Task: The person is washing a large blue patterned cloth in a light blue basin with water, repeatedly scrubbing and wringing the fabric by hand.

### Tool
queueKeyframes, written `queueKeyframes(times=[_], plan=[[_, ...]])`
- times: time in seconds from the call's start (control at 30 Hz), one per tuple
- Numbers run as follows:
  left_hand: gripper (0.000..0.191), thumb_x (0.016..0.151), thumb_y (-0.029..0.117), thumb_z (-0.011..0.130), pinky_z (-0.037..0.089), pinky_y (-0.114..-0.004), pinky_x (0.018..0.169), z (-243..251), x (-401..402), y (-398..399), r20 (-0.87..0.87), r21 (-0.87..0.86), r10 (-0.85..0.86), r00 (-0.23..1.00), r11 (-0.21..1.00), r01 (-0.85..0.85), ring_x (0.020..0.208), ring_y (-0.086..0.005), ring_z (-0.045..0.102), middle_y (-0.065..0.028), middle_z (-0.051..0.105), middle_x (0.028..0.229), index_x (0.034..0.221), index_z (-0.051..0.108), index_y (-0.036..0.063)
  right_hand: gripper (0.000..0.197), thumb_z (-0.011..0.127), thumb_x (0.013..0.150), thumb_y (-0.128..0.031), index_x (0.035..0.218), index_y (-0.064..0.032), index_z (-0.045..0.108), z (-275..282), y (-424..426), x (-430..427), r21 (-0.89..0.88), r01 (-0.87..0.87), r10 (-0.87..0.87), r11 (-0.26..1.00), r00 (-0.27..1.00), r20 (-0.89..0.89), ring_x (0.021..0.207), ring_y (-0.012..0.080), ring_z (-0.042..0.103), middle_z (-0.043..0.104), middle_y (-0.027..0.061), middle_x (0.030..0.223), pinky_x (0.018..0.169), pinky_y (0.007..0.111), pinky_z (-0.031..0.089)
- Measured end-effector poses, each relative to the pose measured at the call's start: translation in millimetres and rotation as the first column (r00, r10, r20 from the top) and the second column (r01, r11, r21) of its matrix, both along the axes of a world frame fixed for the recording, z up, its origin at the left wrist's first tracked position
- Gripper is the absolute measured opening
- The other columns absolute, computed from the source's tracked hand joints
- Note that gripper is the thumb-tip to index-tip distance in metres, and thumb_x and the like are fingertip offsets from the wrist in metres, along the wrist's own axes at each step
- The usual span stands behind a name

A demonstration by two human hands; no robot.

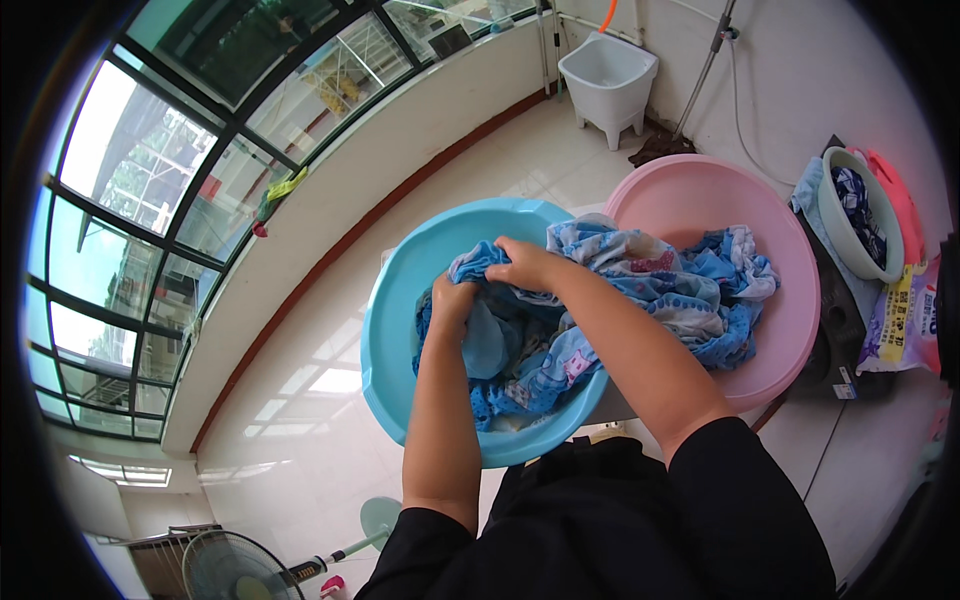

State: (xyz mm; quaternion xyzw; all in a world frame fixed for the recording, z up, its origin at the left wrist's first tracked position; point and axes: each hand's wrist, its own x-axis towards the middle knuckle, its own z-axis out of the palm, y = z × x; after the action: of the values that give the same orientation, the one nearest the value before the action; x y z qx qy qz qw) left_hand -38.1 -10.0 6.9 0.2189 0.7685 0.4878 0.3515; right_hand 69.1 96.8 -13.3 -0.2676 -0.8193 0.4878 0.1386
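Note:
Both of my hands grip one bunched blue patterned cloth [480,259] over a turquoise plastic basin [390,337]. My left hand [452,304] holds its near left end, fingers partly hidden in the folds. Just to the right, my right hand [523,264] pinches the same fabric, thumb towards the left hand. Under them, more blue printed fabric [540,379] lies crumpled in the basin, with a little foam by the near rim. The cloth spreads rightward across the touching rims into a pink plastic basin [772,217]; how its folds join there is hard to tell.
At the right stand a pale bowl [896,225] of dark patterned cloth and a printed plastic bag [904,322]. A white mop bucket [609,71] and a mop [664,146] are by the far wall. A fan [240,570] stands at the lower left, windows beyond.

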Motion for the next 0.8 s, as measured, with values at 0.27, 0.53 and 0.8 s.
queueKeyframes(times=[0.27, 0.53, 0.8], plan=[[0.041, 0.055, 0.021, 0.061, 0.043, -0.040, 0.077, -41.8, 21.3, 34.2, -0.412, -0.363, -0.642, 0.646, 0.766, 0.530, 0.087, -0.0375, 0.054, -0.0249, 0.058, 0.088, 0.088, 0.056, -0.0026, 0.063, 0.065, 0.064, -0.022, 0.118, 0.0005, 0.043, -111.3, 32.1, -10.4, 0.267, -0.257, 0.011, 0.929, 0.739, 0.673, 0.100, 0.0297, 0.053, 0.052, 0.0227, 0.109, 0.085, 0.035, 0.041], [0.035, 0.060, 0.012, 0.060, 0.043, -0.037, 0.076, -37.7, -13.7, 1.2, -0.546, -0.260, -0.357, 0.758, 0.932, 0.252, 0.086, -0.0346, 0.056, -0.0216, 0.059, 0.089, 0.091, 0.055, -0.0042, 0.036, 0.057, 0.069, -0.013, 0.101, 0.0026, 0.049, -8.7, 4.7, -7.0, -0.001, -0.092, 0.091, 0.996, 0.980, 0.179, 0.086, 0.0256, 0.056, 0.058, 0.0174, 0.090, 0.076, 0.031, 0.043], [0.051, 0.059, 0.004, 0.062, 0.044, -0.030, 0.076, -4.5, 21.7, -0.1, 0.138, 0.364, -0.486, 0.863, 0.835, 0.412, 0.085, -0.0183, 0.056, -0.0091, 0.058, 0.092, 0.107, 0.050, 0.0004, 0.046, 0.061, 0.070, -0.017, 0.108, -0.0014, 0.042, -4.7, 11.1, -5.2, -0.145, 0.271, -0.301, 0.952, 0.920, -0.250, 0.087, 0.0320, 0.055, 0.055, 0.0213, 0.093, 0.076, 0.034, 0.043]])
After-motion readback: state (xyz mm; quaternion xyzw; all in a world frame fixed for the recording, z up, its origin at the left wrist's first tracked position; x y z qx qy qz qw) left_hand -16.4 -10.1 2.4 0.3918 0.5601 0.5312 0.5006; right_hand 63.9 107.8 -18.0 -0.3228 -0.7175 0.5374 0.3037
